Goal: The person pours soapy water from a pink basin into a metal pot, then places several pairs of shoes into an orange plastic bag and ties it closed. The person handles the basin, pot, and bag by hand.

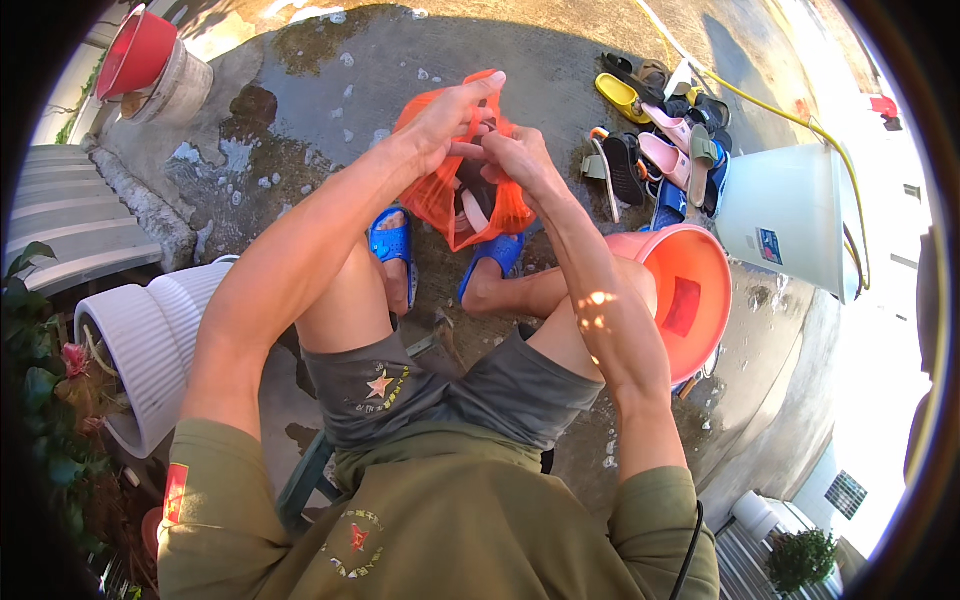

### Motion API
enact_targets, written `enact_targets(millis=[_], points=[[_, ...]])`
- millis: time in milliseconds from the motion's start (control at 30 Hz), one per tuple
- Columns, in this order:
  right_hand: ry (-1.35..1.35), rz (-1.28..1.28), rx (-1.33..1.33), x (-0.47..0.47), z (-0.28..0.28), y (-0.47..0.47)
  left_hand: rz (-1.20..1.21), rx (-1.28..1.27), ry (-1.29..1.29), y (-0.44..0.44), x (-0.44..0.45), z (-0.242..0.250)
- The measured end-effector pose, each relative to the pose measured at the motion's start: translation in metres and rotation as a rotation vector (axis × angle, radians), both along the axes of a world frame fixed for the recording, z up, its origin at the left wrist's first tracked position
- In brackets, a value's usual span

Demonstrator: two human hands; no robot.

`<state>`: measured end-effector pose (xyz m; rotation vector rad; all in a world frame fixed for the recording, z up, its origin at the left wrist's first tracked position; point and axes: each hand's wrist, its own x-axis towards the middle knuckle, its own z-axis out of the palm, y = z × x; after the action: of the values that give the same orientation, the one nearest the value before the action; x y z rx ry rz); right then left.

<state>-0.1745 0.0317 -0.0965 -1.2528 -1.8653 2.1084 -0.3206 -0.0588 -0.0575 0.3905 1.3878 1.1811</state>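
Observation:
An orange-red plastic bag (431,196) hangs between my knees, above my feet in blue slides (391,244). My left hand (450,120) grips its upper edge near the handle, thumb pointing away from me. Across from it, my right hand (517,154) holds the bag's right side, its fingertips close to the left fingers. Through the bag's opening a dark shoe with a pale sole (474,210) shows; the rest of the contents is hidden by the plastic and my hands.
To the right, a pile of slippers and sandals (675,146) lies beside a large pale tub (787,210) with a yellow hose (757,101). An orange-pink bucket (716,277) lies near my right knee. Red and white buckets (176,86) stand far left; a white ribbed planter (161,337) is nearer. The concrete is wet.

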Motion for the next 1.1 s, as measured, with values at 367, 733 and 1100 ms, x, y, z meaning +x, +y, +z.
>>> enact_targets(millis=[367,733,1100], points=[[-0.195,-0.055,0.19,-0.011,-0.019,-0.001,-0.354,-0.075,0.191,-0.008,0.007,0.006],[0.019,-0.342,-0.137,-0.008,0.017,0.014,-0.059,0.135,0.351,-0.028,-0.036,0.022],[-0.217,-0.013,0.077,0.0,0.01,0.017,-0.33,0.109,0.966,-0.026,-0.035,-0.026]])
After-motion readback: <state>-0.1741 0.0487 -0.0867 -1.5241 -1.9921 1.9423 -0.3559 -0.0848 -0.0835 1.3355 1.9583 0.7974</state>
